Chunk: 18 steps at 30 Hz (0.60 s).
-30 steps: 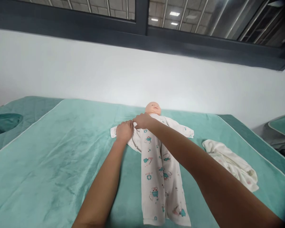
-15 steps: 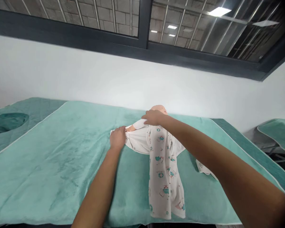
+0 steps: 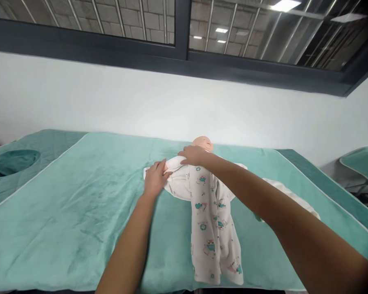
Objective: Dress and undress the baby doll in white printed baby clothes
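Observation:
A baby doll (image 3: 203,143) lies on its back, its head toward the wall. A white romper (image 3: 206,228) with small teal prints is spread over and around its body, legs toward me. The doll's arm, in a plain white sleeve (image 3: 175,163), stretches out to the left. My left hand (image 3: 155,178) is closed at the romper's sleeve by the end of that arm, thumb apart on the cloth; its fingers partly cover the doll's hand. Near the shoulder, my right hand (image 3: 194,155) curls its fingers over the white-sleeved arm, just below the doll's head.
A teal padded cover (image 3: 79,212) lies over the table. White cloth (image 3: 290,192) lies at the right, partly behind my right forearm. A round teal hollow (image 3: 14,162) is at the far left. The white wall (image 3: 125,102) and dark window frame (image 3: 180,32) stand behind.
My left hand has turned a little and shifted its fingers onto the end of the doll's arm. My right hand stays on the arm. The camera view has shifted slightly.

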{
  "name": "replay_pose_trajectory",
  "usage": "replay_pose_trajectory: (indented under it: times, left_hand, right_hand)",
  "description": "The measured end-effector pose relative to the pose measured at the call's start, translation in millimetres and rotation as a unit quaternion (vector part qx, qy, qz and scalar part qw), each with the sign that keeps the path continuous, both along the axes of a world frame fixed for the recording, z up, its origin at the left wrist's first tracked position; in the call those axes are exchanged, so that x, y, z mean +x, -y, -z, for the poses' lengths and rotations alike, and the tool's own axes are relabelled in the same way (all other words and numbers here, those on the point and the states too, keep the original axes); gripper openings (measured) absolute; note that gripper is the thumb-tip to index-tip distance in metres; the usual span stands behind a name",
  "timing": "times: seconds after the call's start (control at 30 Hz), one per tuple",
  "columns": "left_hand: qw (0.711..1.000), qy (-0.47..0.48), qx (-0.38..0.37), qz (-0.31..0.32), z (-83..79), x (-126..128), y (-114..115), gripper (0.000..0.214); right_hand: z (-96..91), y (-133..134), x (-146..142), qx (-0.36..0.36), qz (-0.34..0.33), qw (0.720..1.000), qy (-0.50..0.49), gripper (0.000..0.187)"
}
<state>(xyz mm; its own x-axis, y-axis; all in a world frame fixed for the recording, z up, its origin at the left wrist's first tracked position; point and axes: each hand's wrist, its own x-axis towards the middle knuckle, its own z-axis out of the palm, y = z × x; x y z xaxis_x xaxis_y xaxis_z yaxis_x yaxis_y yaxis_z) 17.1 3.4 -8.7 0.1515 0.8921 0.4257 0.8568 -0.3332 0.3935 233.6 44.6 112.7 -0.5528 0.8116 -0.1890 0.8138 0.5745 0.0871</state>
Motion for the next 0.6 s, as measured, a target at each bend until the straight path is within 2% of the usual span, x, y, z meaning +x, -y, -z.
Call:
replay_pose_trajectory:
  times: [0.07, 0.17, 0.3, 0.37, 0.47, 0.53, 0.6]
  left_hand:
    - [1.0, -0.019, 0.002, -0.018, -0.2, -3, 3, 0.047]
    - [0.999, -0.029, -0.006, -0.044, -1.1, -5, 7, 0.044]
    - [0.997, -0.035, -0.015, -0.059, -2.0, -3, 10, 0.045]
    - [0.997, -0.04, -0.015, -0.061, -1.7, 0, 12, 0.045]
    - [0.996, -0.049, 0.004, -0.076, -2.6, 6, 18, 0.045]
    - [0.995, -0.051, 0.03, -0.085, -7.5, 14, 24, 0.045]
    - [0.995, -0.04, 0.058, -0.068, -18.5, 30, 30, 0.044]
  right_hand:
    - [5.2, -3, 3, -0.019, -0.01, 1.0, -0.019, 0.042]
    - [9.2, -3, 29, -0.026, -0.022, 0.995, -0.094, 0.044]
    - [24.9, 26, 89, 0.055, -0.003, 0.97, -0.236, 0.05]
    - [44.1, 51, 120, 0.115, 0.054, 0.953, -0.275, 0.052]
    - [82.0, 86, 162, 0.129, 0.127, 0.949, -0.259, 0.054]
    - [104.7, 100, 181, 0.155, 0.171, 0.944, -0.236, 0.054]
    - [119.9, 104, 192, 0.192, 0.235, 0.921, -0.242, 0.054]
